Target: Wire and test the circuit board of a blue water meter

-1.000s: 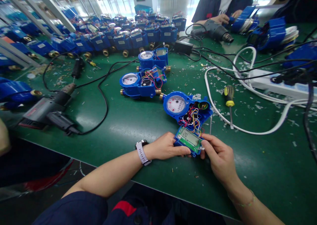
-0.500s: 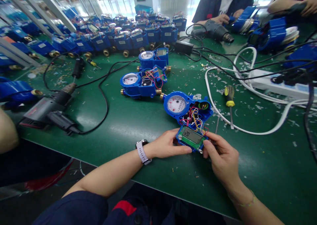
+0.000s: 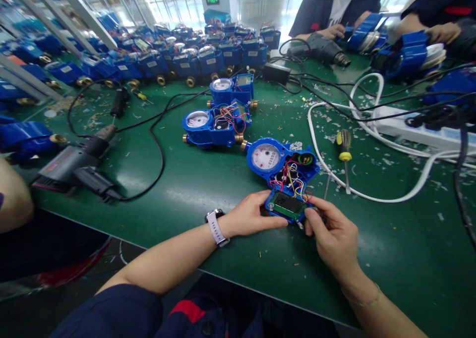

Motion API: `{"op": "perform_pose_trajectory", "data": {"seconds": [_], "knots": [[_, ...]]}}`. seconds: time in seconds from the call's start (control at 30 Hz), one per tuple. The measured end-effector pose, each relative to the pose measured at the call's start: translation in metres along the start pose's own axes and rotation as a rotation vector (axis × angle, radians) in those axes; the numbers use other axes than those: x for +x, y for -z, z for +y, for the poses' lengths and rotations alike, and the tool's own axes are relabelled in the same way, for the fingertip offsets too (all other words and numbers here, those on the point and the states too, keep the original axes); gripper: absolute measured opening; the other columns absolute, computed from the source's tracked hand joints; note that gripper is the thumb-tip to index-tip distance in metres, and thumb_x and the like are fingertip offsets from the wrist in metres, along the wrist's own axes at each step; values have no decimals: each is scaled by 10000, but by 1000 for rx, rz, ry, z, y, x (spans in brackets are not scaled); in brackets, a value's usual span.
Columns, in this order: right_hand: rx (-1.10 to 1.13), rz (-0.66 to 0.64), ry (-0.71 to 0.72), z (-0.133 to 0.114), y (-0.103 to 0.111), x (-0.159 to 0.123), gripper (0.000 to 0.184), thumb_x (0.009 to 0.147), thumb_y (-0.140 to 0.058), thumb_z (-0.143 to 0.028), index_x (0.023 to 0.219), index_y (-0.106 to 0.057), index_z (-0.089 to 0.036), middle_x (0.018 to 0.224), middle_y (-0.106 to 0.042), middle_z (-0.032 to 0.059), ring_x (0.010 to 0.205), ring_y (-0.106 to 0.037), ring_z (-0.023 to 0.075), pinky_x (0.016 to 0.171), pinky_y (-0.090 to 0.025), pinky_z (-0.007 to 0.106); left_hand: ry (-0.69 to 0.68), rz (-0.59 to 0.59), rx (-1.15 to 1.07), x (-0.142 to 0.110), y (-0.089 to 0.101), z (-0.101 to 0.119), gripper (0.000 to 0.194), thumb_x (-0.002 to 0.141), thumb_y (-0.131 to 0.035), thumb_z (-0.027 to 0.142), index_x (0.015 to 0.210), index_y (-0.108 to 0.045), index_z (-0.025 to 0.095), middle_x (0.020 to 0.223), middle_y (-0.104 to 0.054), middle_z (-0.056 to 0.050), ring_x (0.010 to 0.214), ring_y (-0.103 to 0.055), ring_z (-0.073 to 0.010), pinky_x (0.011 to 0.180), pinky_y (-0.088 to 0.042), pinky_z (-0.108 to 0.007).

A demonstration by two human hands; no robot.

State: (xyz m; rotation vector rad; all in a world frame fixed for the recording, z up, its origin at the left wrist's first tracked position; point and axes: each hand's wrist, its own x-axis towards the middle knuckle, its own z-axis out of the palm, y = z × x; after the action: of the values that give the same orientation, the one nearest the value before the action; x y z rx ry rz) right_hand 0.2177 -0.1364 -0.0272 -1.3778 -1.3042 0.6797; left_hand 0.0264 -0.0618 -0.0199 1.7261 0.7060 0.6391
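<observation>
A blue water meter (image 3: pixel 266 157) lies on the green table with its housing open, showing a round dial, coloured wires and a battery. The wires run to its display module (image 3: pixel 287 204), a green circuit board in a blue frame with a dark screen. My left hand (image 3: pixel 256 216) grips the module's left side, thumb along the near edge. Closed on the module's right corner is my right hand (image 3: pixel 330 231), its thumb at the board's edge. A thin metal shaft (image 3: pixel 327 187) sticks out beyond the right fingers; its other end is hidden by the hand.
Two more blue meters (image 3: pixel 211 127) sit behind, with many others in rows farther back. A heat gun (image 3: pixel 74 162) lies left, a yellow-black screwdriver (image 3: pixel 344 144) right. White cable (image 3: pixel 405 197) and a power strip (image 3: pixel 416 125) are at right. Co-workers' hands (image 3: pixel 332 31) are at the far side.
The display module has been tilted and shifted slightly up and right; its screen turned from light grey with digits to dark. The shaft by my right hand swung right. A co-worker's arm at far right moved.
</observation>
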Motion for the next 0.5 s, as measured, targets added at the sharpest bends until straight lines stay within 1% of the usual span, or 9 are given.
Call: {"op": "perform_pose_trajectory", "data": {"seconds": [0.13, 0.23, 0.37, 0.5], "knots": [[41, -19, -27, -1, -1, 1, 202, 909, -591, -238, 1078, -683, -176, 511, -535, -64, 409, -502, 112, 427, -429, 239, -88, 55, 145, -3, -5, -3, 432, 807, -716, 428, 1102, -661, 117, 1073, -704, -126, 972, -657, -243, 880, -517, -367], [39, -23, -20, -2, 1, 2, 190, 908, -587, -243, 1059, -684, -182, 511, -534, -60, 407, -506, 117, 426, -430, 244, -149, 58, 202, -6, -9, -5, 486, 816, -698, 474, 1142, -658, 117, 1112, -702, -144, 1009, -665, -256, 904, -522, -371], [3, 1, -17, -5, 5, 3, 165, 875, -600, -267, 991, -686, -186, 520, -556, -44, 393, -513, 127, 409, -441, 249, -175, -12, 180, -9, -11, -4, 491, 840, -674, 469, 1187, -649, 123, 1119, -717, -135, 1002, -687, -244, 887, -534, -341], [-22, 12, -25, -11, 6, 6, 141, 849, -597, -290, 889, -690, -193, 511, -564, -29, 381, -501, 131, 393, -427, 247, -167, -101, 138, -9, -8, -3, 492, 842, -682, 451, 1213, -649, 129, 1176, -718, -129, 1052, -689, -241, 922, -524, -327]]}}
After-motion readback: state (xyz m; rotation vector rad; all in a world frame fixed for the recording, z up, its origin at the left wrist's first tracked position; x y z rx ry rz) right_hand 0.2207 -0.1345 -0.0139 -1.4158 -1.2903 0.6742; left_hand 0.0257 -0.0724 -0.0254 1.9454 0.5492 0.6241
